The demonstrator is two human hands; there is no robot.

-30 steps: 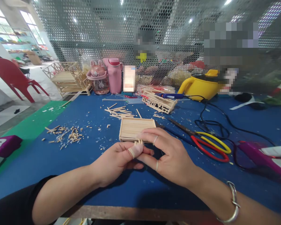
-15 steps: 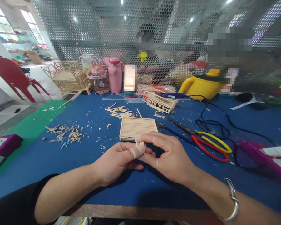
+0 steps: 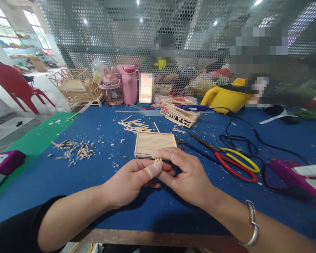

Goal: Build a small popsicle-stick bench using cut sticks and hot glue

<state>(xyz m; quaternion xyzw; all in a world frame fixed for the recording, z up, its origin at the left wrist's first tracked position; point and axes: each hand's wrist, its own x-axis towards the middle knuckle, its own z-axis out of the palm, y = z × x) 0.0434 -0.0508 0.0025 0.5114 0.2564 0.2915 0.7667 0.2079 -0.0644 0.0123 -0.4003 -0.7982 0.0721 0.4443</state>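
1. Since the earlier frames little has shifted: the right wrist has swung slightly inward, and the bunch of short sticks (image 3: 158, 161) sits more closely gathered between the fingertips; the slatted panel (image 3: 156, 143) lies where it did.
2. Largest is the blue tabletop (image 3: 52, 179), carrying everything handled.
3. At its far left stands a tiered stick-built model (image 3: 76, 86), apparently well advanced, with shelves and railings joined.
4. A yellow pot (image 3: 228, 98) stands toward the back right.
5. Scissors (image 3: 218, 159) with one red and one yellow handle lie right of the panel, no hand on them.
6. The left hand (image 3: 133, 179) has its grip clamped on the bunch, thumb pressed against fingers. The right hand (image 3: 191, 172) curves thumb and forefinger round the bunch's other side; how firmly that grip is closed, I cannot tell.
7. The slatted panel lies flat just beyond both hands; its slats and edge strips look done. Whether the right forefinger touches its front edge is unclear.
8. Loose sticks (image 3: 137, 125) behind the panel remain unjoined.
9. The held bunch is small and separate from the panel, so any fixing of it seems still undone.
10. Smallest, a scatter of offcuts (image 3: 84, 151) lies to the left, suggesting much trimming is finished.
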